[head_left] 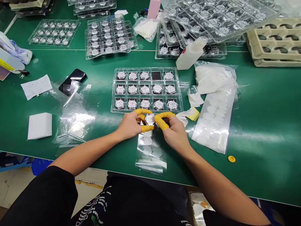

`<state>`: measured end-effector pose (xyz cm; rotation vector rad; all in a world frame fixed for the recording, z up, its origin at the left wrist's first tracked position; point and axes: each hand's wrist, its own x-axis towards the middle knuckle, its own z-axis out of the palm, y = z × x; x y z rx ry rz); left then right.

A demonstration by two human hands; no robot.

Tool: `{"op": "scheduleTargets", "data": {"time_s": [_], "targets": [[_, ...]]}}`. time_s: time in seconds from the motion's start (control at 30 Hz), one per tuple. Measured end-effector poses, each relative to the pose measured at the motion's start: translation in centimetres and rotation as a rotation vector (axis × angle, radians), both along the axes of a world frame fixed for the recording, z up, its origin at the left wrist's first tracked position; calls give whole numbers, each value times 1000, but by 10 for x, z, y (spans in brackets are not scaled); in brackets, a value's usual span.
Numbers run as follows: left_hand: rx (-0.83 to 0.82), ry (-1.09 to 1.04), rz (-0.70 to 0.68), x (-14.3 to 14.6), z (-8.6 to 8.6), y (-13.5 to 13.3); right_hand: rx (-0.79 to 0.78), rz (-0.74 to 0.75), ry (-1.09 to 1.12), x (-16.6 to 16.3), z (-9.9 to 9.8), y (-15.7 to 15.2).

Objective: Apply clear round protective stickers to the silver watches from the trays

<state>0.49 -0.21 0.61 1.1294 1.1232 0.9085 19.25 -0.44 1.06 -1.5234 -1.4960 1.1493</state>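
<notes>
Between the yellow finger cots of both hands is a round silver watch case (150, 119), its printed face up. My left hand (134, 123) grips the case from its left side with thumb and fingers. At the right edge, my right hand (169, 125) pinches close against it, fingertips touching the rim. Just beyond lies a clear plastic tray (114, 94) of watch cases in rows, with one pocket in the back row bare and dark. Under the hands is a clear sheet of round white stickers (150, 152), its upper end partly hidden.
A bag with round white stickers (211, 119) lies right, near a white bottle (191, 53). Stacked filled trays (216, 18) and a pulp tray (275, 44) stand back right. On the left are a phone (73, 81), clear film (75, 122) and a white block (39, 126).
</notes>
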Motion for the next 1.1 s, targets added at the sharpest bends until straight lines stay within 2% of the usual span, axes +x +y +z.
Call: {"op": "scheduleTargets", "data": {"time_s": [0.73, 0.93, 1.1], "targets": [[23, 22, -12, 0, 2, 0, 107, 14, -87, -1, -10, -4], [19, 31, -7, 0, 1, -1, 168, -12, -182, -2, -9, -4], [24, 28, -8, 0, 0, 0, 178, 7, -159, -5, -6, -6]]}}
